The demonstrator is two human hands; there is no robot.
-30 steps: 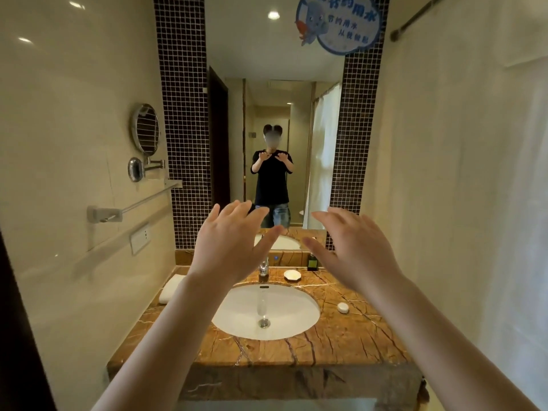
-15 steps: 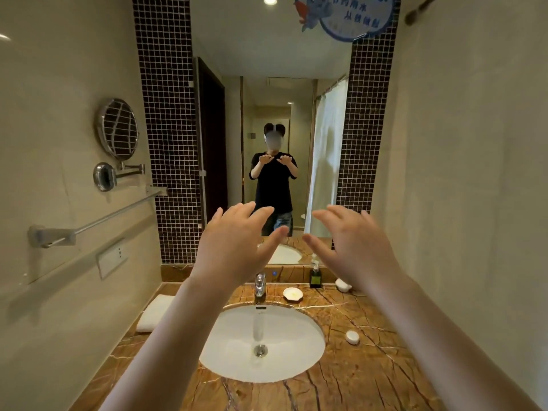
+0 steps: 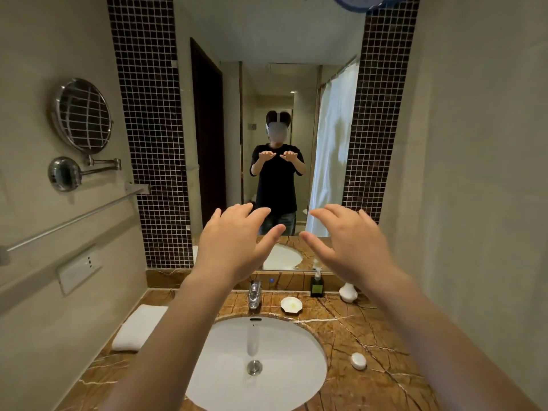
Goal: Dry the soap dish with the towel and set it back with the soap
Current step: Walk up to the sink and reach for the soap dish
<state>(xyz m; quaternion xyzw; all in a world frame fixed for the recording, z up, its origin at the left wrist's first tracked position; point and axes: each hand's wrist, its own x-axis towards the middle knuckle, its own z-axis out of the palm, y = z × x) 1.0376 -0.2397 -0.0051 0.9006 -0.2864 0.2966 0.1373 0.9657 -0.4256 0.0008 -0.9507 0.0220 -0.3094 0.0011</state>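
Both hands hover spread and empty above the brown veined marble desk point(image 3: 341, 330), left hand point(image 3: 234, 244) and right hand point(image 3: 350, 241) alike. A folded white terry towel point(image 3: 139, 327) lies at 8 o'clock from the left hand. The shallow white scalloped ceramic soap dish point(image 3: 291, 305) sits at 7 o'clock from the nearer right hand, just beside the chrome tap point(image 3: 255, 295), with the small white oval soap point(image 3: 358, 361) well apart at 6 o'clock.

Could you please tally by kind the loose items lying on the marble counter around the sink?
Folded white towel: 1
White soap dish: 1
White soap bar: 1
Dark pump bottle: 1
Small white vase-like piece: 1
Total: 5
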